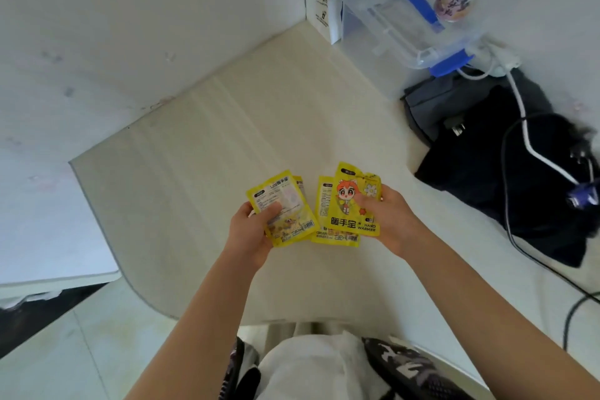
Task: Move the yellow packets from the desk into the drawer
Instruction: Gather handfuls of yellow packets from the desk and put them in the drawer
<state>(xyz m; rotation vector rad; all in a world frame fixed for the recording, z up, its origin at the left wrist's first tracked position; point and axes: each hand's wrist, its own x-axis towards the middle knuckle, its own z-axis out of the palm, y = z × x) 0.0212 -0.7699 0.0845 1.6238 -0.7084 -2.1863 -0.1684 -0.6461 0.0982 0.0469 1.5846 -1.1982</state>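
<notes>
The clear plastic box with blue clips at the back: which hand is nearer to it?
Right. The right hand is below the clear plastic box, slightly left; the left hand is farther left.

Yellow packets in two fanned bunches above the tabletop (201, 127): left bunch (285, 204) back-side up, right bunch (347, 208) showing a cartoon front

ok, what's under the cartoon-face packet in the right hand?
Another yellow packet, back side up, sticks out left and below the cartoon packet. The rest is covered; more beneath can't be ruled out.
</notes>
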